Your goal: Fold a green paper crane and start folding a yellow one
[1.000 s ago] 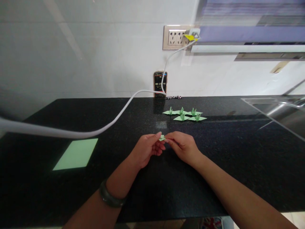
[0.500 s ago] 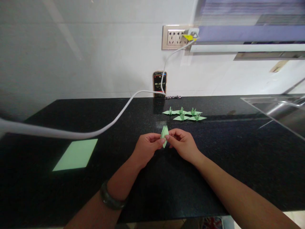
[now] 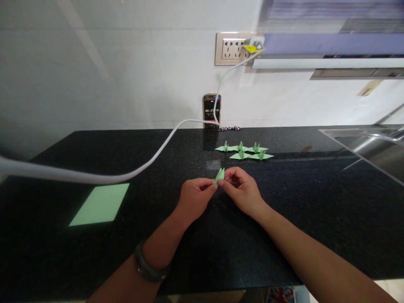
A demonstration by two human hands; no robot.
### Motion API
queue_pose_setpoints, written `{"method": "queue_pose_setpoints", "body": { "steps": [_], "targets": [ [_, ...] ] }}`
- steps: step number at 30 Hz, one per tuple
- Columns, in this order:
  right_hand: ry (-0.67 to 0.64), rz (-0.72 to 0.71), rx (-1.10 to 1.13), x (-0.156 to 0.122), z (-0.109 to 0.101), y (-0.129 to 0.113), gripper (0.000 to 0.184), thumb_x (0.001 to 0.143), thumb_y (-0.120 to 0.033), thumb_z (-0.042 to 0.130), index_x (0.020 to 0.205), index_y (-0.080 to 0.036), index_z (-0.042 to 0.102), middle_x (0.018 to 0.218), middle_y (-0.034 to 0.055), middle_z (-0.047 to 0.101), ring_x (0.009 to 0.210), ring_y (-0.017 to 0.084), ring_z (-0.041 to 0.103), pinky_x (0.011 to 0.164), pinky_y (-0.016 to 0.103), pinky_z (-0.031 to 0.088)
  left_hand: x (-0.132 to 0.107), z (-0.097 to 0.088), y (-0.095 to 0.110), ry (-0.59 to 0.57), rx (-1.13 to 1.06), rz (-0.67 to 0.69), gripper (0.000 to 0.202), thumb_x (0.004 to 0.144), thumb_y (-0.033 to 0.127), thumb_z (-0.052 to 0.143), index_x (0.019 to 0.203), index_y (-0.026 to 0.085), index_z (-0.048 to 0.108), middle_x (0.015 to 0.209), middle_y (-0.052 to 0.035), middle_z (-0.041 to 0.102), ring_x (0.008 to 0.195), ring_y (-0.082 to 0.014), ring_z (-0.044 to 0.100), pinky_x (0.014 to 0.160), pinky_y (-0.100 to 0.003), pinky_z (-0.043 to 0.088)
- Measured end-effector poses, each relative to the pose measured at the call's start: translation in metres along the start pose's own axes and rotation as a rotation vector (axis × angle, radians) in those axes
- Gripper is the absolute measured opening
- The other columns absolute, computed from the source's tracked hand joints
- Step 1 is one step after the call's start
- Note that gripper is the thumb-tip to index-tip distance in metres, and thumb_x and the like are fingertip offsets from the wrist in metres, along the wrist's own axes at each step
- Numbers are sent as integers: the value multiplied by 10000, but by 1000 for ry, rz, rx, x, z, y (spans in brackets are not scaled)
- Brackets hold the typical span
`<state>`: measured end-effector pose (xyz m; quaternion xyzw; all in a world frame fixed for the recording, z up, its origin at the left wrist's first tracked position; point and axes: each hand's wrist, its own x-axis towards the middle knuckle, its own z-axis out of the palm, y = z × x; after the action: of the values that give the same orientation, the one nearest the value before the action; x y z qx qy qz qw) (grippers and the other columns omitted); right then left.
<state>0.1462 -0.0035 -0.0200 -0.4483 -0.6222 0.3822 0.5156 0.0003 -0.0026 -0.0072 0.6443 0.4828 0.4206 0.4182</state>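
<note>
One folded green paper (image 3: 220, 175) is being pinched low between left hand (image 3: 195, 197) and right hand (image 3: 243, 187), both touching, long axis leaning rightward toward its tips.

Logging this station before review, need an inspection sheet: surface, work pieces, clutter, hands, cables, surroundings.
Surface: dark countertop, glossy.
Work pieces: folded green paper, in hand; five green paper cranes beyond it; flat green sheet, person's left.
Clutter: phone upright at back; small strand beside it.
Hands: left hand and right hand both pinch the folded paper.
Cables: white cable from wall outlet, crossing before phone, to left edge.
Surroundings: pale wall; metal sink, right.
</note>
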Motion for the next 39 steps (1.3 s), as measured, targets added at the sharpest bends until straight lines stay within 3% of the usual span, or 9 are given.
{"method": "queue_pose_setpoints", "body": {
  "steps": [6,12,29,35,39],
  "targets": [
    [95,-18,-61,-1,-1,0,206,699,-236,597,860,-201,473,672,-21,488,560,93,460,496,209,388,0,0,-2,24,29,-10,239,701,324,562,820,161,691,737,-32,687,648,-151,597,556,-218,416],
    [35,-1,-130,-1,-1,1,144,726,-261,570,842,-188,523,675,-4,509,573,101,473,519,223,400,0,0,-2,7,57,26,243,716,328,545,848,182,687,737,-21,687,646,-144,596,562,-215,416],
    [-4,-2,-5,2,-3,-2,88,717,-255,576,729,-179,533,623,-19,488,555,93,447,517,222,383,0,-1,-1,-57,-3,7,246,707,330,554,824,161,689,643,-15,651,561,-111,531,525,-211,380],
    [15,-155,-94,2,-8,-7,55,741,-235,561,718,-187,550,674,-1,503,614,113,479,564,248,402,1,-3,2,-145,-245,-93,222,670,304,601,794,141,687,648,-18,639,589,-111,534,578,-222,408],
    [-4,-234,-213,1,-11,-10,45,743,-224,561,768,-203,592,706,10,510,641,122,480,563,252,401,2,-3,2,-144,-248,-86,220,666,308,605,785,143,688,645,-17,635,592,-112,532,580,-224,409]
  ]
}}
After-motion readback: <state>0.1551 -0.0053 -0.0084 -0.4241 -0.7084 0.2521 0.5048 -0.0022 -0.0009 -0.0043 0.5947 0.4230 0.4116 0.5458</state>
